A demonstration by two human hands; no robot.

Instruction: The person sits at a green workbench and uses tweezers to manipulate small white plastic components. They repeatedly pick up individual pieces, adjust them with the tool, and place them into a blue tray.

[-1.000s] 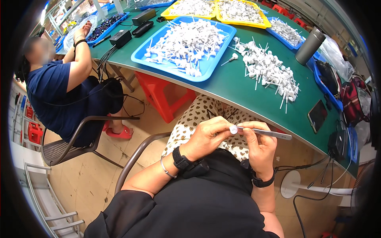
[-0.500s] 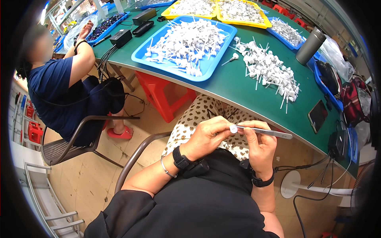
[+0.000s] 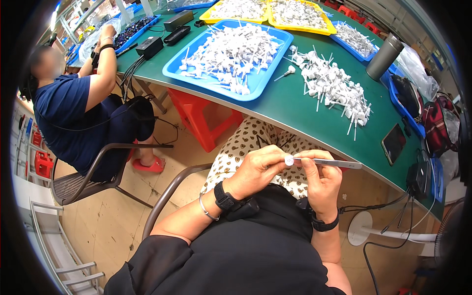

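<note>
Over my lap, my left hand (image 3: pixel 258 169) pinches a small white round plastic part (image 3: pixel 289 161) between thumb and fingers. Close against it, my right hand (image 3: pixel 322 179) grips a pair of flat metal tweezers (image 3: pixel 339 162), whose broad end sticks out to the right. The tips are hidden by my fingers at the part. Similar white parts with thin stems fill a blue tray (image 3: pixel 172 66) on the green table (image 3: pixel 314 118). More of them lie in a loose pile (image 3: pixel 334 86) to the right of that tray.
Two yellow trays (image 3: pixel 269 14) of white parts stand at the back. A grey flask (image 3: pixel 385 56), a phone (image 3: pixel 393 143) and a black box (image 3: pixel 418 179) sit on the right. At left, a seated co-worker (image 3: pixel 73 103) reaches to a tray of dark pieces (image 3: pixel 130 37). A red stool (image 3: pixel 199 115) is under the table.
The tweezers' broad end has tipped slightly upward, while my hands stay nearly in place. The co-worker has leaned and shifted their arms at the far tray.
</note>
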